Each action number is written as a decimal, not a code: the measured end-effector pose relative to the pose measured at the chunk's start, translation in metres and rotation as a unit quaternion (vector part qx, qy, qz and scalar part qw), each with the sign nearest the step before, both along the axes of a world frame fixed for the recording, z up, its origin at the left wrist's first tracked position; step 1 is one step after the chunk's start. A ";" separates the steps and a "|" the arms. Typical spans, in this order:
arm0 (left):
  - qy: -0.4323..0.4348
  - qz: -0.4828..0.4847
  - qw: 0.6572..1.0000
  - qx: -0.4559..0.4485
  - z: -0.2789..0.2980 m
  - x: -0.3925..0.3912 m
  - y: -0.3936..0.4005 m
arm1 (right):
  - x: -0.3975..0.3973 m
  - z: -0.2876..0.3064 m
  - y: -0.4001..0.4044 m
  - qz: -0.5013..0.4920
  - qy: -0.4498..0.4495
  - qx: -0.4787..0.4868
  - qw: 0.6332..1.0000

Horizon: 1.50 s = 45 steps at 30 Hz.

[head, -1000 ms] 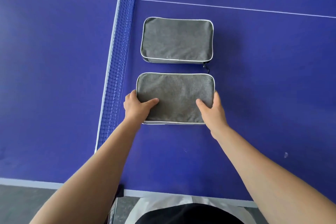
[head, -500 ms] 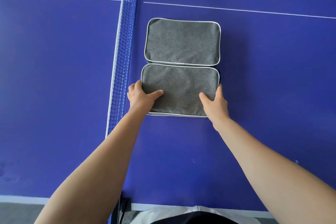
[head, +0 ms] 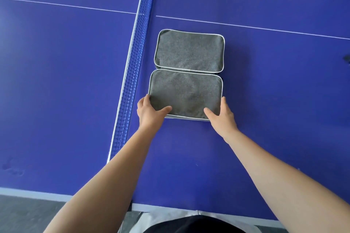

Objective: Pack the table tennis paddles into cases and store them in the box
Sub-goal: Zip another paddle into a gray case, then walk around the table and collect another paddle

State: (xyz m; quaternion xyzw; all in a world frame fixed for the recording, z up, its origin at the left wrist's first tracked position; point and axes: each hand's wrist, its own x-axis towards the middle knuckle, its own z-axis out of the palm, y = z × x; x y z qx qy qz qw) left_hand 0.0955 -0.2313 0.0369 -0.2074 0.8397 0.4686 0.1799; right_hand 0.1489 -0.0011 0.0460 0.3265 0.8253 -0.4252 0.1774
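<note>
**Head view: both cases closed, box still to come**

Head view, the only one I have: two flat grey fabric rectangular cases with pale piping lie on the blue table tennis table, just to the right of the blue mesh net, which I take as my landmark. The far case lies further from me along the net; the near case lies closer to me, and their long edges meet or all but meet, with only a thin dark seam between them.

My left hand grips the near case at its corner on the net side, thumb lying across the top fabric and fingers wrapped round the edge. My right hand grips the corner away from the net in the same way, thumb on top, fingers along the side. Both hands are clamped on that one case; nothing touches the far case.

As for progress, I judge the packing part is finished or nearly so: both cases look closed, and no loose paddle shows anywhere on the table. I cannot see inside them, so that each holds a paddle is my inference only. What remains is storing them. No box is visible, so I cannot say where it stands relative to the net. Neither case has been stored yet.
</note>
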 end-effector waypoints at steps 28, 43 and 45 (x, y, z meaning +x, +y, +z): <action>-0.141 -0.212 0.954 -0.159 0.004 0.556 -0.026 | 0.491 -0.018 -0.014 0.404 -0.063 0.084 0.909; -0.204 -0.030 0.971 -0.118 -0.019 0.750 -0.241 | 0.597 -0.028 -0.248 0.652 -0.135 0.136 0.733; -0.207 -0.011 0.972 -0.111 -0.019 0.774 -0.282 | 0.610 -0.030 -0.295 0.663 -0.135 0.141 0.723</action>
